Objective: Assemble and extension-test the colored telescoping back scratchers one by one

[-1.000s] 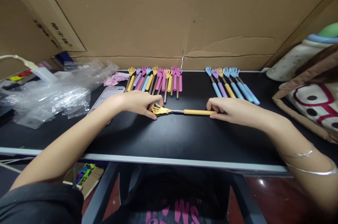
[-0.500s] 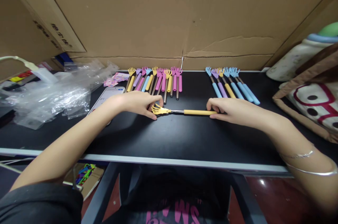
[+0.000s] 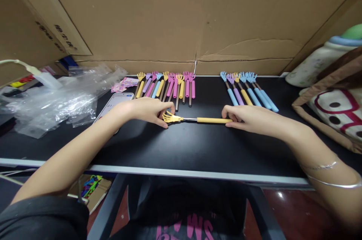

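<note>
A yellow back scratcher (image 3: 198,119) lies crosswise on the black table (image 3: 181,149), its metal shaft partly pulled out. My left hand (image 3: 147,110) pinches its claw end with fingers closed. My right hand (image 3: 249,117) grips the end of its yellow handle. Behind my left hand lies a row of several pink, yellow, purple and blue scratchers (image 3: 166,87). Behind my right hand lies a second row of mostly blue scratchers (image 3: 249,91).
A phone (image 3: 113,105) lies under my left wrist. Clear plastic bags (image 3: 56,98) are heaped at the left. A cardboard wall (image 3: 181,17) closes the back. A patterned bag (image 3: 333,108) stands at the right. The table's front edge (image 3: 181,172) is near my body.
</note>
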Motion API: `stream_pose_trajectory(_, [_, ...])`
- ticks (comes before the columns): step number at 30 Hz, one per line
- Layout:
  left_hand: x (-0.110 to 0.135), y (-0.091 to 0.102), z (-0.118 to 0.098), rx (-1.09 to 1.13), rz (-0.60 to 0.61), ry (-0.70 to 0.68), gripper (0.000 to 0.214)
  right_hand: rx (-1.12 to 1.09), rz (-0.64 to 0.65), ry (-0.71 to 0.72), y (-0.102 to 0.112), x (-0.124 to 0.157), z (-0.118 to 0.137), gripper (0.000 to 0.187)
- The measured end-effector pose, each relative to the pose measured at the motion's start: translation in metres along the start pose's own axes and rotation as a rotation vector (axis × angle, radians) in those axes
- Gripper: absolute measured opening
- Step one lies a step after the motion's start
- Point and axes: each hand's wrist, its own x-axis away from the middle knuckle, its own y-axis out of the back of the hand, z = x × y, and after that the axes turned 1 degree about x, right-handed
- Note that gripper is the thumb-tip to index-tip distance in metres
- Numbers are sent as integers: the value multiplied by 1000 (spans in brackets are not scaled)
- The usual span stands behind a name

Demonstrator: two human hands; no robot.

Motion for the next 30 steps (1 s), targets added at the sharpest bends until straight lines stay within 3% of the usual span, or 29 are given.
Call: stream_pose_trajectory(30, [-1, -2, 2, -12, -10, 4, 40, 10, 0, -3, -1, 1, 1, 17])
